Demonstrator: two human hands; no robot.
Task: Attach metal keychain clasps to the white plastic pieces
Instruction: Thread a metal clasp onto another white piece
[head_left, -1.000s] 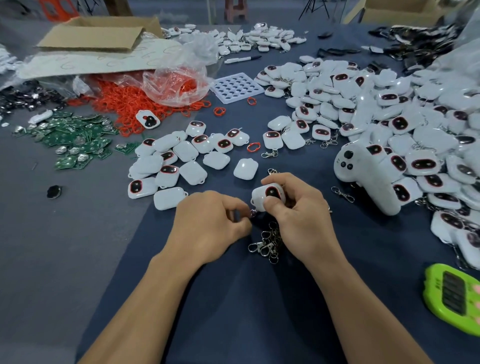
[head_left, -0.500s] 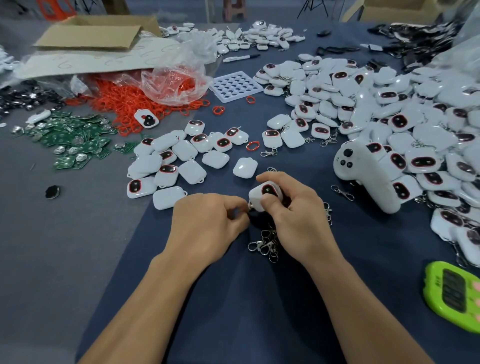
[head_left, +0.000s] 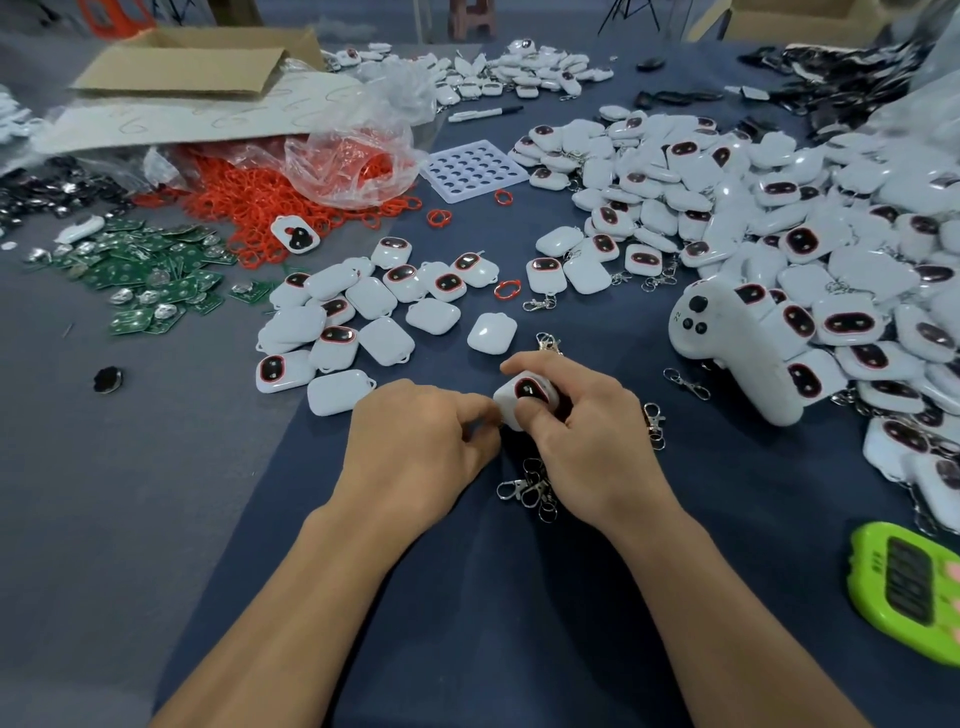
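My right hand (head_left: 582, 441) grips a white plastic piece (head_left: 524, 395) with a dark, red-rimmed window, low in the middle of the table. My left hand (head_left: 421, 447) is curled against that piece's left corner, fingertips pinched together; what they pinch is hidden. A small heap of metal keychain clasps (head_left: 530, 488) lies on the blue cloth just under both hands. More loose clasps (head_left: 654, 421) lie to the right of my right hand.
A small group of white pieces (head_left: 358, 317) lies at left centre and a large pile (head_left: 779, 218) fills the right. A white controller (head_left: 727, 343), green timer (head_left: 914, 592), red rings (head_left: 249, 208), green circuit boards (head_left: 145, 280), a white tray (head_left: 475, 169) and a cardboard box (head_left: 197, 62) surround the work spot.
Both hands and the held piece have shifted slightly up and away from me. The grip looks the same throughout.
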